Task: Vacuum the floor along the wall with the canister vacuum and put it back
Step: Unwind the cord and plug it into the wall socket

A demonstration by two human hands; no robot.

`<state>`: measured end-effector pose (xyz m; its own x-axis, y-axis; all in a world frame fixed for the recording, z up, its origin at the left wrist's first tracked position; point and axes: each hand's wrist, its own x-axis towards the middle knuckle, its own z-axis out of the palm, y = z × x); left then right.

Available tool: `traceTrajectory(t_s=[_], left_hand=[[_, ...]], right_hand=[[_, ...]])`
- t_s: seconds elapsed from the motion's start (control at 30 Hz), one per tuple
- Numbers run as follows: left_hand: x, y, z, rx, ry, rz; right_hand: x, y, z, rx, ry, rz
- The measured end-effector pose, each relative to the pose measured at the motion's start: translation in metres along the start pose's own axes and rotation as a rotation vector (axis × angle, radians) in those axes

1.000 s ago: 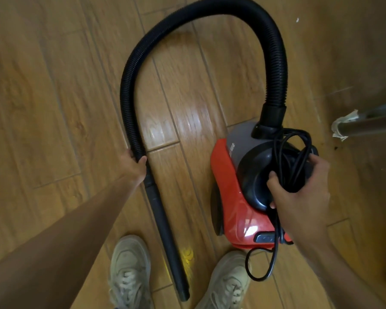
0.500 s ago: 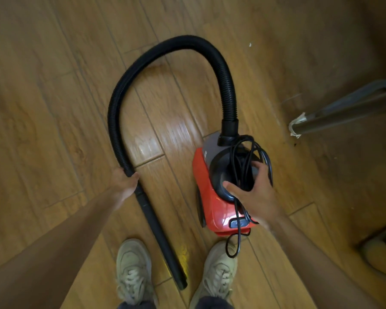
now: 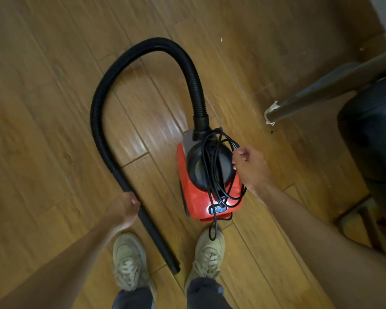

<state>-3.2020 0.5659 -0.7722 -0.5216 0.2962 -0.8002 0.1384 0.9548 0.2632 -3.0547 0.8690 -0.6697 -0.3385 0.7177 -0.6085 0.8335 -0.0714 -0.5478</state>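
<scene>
Right grip [image 3: 250, 166] slid off canister vacuum [image 3: 193, 197] top to side, seemingly pinching coiled cord [image 3: 218, 175] so loops stay put. Left grip [image 3: 126, 209] clenched round wand [image 3: 158, 241], steadying hose [image 3: 98, 121]. Vacuum parked on floor [image 3: 42, 85] by feet.

Right hand [image 3: 251, 169] off canister [image 3: 193, 197] top, now pinching cord [image 3: 210, 168] at side.

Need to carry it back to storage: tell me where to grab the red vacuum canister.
Probably the black handle arch on top of the canister, from straight above: it faces up with recesses either side for fingers. Gather the cord draped across it into the same grip.
</scene>
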Motion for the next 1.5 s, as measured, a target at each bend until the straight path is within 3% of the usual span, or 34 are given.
traceTrajectory(t_s=[0.17, 0.33, 0.57, 1.07, 1.5], left_hand=[[-0.036, 0.003, 0.008, 0.101, -0.076, 0.046], [-0.118, 0.058, -0.031, 0.059, -0.064, 0.143], [-0.221, 0.147, -0.103, 0.225, -0.165, 0.265], [-0.379, 0.226, -0.147, 0.343, 0.013, 0.288], [-0.518, 0.207, -0.135, 0.303, 0.281, 0.304]], right_hand=[[-0.004, -0.008, -0.016, -0.001, 0.009, -0.024], [-0.062, -0.015, -0.043, -0.022, -0.085, -0.105], [-0.147, -0.044, -0.094, -0.378, -0.306, -0.312], [-0.27, -0.089, -0.186, -0.641, -0.423, -0.475], [-0.389, -0.084, -0.246, -0.657, -0.296, -0.617]])
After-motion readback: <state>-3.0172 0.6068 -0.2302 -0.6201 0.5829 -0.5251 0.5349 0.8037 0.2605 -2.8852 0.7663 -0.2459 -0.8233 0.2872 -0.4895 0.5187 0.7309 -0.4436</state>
